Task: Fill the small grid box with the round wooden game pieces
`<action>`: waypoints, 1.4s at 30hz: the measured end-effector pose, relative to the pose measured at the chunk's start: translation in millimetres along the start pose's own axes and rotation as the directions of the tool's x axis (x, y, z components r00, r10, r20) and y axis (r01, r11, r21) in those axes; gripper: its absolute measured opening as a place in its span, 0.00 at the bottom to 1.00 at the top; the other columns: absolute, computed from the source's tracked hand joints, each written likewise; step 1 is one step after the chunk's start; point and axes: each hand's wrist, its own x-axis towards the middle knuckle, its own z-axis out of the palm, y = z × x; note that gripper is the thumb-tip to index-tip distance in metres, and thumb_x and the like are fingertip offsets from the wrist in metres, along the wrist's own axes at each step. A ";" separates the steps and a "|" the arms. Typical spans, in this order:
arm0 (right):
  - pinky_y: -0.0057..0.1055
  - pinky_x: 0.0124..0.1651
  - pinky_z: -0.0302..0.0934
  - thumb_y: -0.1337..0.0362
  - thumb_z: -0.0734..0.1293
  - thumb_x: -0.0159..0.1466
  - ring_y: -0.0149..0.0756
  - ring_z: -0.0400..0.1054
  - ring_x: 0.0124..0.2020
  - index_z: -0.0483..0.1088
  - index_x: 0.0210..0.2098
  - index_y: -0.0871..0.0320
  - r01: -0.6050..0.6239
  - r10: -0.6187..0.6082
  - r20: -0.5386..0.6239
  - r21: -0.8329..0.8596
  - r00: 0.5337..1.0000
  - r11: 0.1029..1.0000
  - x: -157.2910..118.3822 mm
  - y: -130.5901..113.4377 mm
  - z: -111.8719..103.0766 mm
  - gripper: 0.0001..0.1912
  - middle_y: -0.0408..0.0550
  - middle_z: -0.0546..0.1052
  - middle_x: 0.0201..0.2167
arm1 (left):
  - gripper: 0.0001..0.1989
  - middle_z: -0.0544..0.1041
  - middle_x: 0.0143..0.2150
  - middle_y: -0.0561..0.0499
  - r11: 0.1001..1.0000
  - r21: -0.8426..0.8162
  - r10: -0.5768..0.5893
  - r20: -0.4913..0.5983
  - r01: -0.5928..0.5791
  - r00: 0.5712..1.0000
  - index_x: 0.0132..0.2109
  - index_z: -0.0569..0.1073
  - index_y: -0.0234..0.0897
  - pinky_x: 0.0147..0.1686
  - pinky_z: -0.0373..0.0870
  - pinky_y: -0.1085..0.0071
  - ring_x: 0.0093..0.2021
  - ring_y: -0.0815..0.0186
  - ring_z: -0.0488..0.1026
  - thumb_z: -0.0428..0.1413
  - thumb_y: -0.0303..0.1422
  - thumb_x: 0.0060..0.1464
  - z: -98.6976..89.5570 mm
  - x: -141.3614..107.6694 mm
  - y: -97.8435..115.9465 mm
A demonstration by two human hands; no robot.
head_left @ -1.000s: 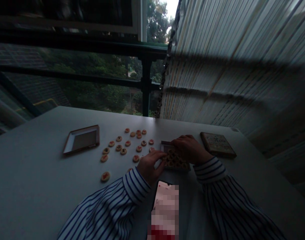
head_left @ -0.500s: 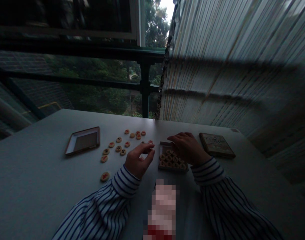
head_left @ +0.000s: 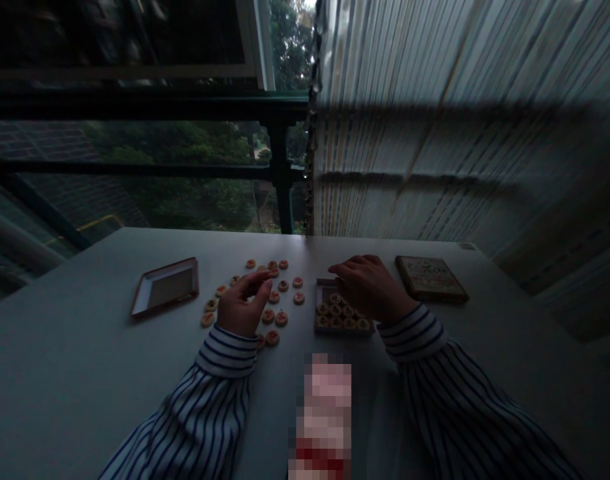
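Over the loose xiangqi pieces, my left hand (head_left: 243, 303) hovers with thumb and forefinger apart and nothing visible between them. Round, pale pieces with red or dark characters lie around it, including a red-marked piece (head_left: 272, 338) near the wrist and another red-marked piece (head_left: 299, 298) to its right. My right hand (head_left: 372, 288) is above the right side of a shallow box (head_left: 326, 285). Its fingers bend down together, and the tips and anything in them are hidden. Rows of dark-marked pieces (head_left: 336, 311) fill the near part of that box.
An open, shallow tray-like lid (head_left: 172, 288) rests at the left of the white table (head_left: 85, 360). To the right lies a flat closed box (head_left: 432, 278) with printed writing. A striped curtain (head_left: 385, 133) and a dark railing (head_left: 279, 160) stand behind the table.
My left hand has moved left, uncovering several red-marked pieces between it and the box. My right hand stays over the box. The view has shifted slightly.
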 end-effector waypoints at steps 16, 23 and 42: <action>0.35 0.45 0.46 0.66 0.58 0.60 0.36 0.62 0.43 0.65 0.44 0.56 0.001 -0.001 -0.023 -0.002 1.000 1.000 -1.9 0.6 -4.7 0.12 0.49 0.73 0.38 | 0.14 0.76 0.37 0.48 0.979 0.196 0.020 0.140 -0.047 0.990 0.41 0.71 0.34 0.36 0.72 0.69 0.35 0.65 0.74 0.52 0.36 0.48 0.9 -2.8 1.2; 0.35 0.45 0.48 0.65 0.58 0.60 0.36 0.62 0.43 0.66 0.43 0.56 0.023 -0.021 -0.052 0.032 0.998 0.999 -2.4 0.5 -9.3 0.12 0.48 0.74 0.37 | 0.15 0.75 0.37 0.48 0.958 0.272 0.048 0.170 -0.094 0.984 0.42 0.70 0.34 0.35 0.71 0.69 0.33 0.66 0.73 0.51 0.36 0.47 -0.1 0.5 -3.7; 0.34 0.43 0.55 0.65 0.57 0.61 0.36 0.64 0.42 0.66 0.44 0.58 0.006 -0.002 -0.082 0.050 0.997 0.999 3.6 5.6 -21.2 0.13 0.49 0.74 0.38 | 0.21 0.75 0.40 0.46 0.867 0.444 0.060 0.357 -0.226 0.932 0.46 0.69 0.35 0.37 0.68 0.68 0.37 0.62 0.72 0.49 0.43 0.48 -14.6 81.4 28.1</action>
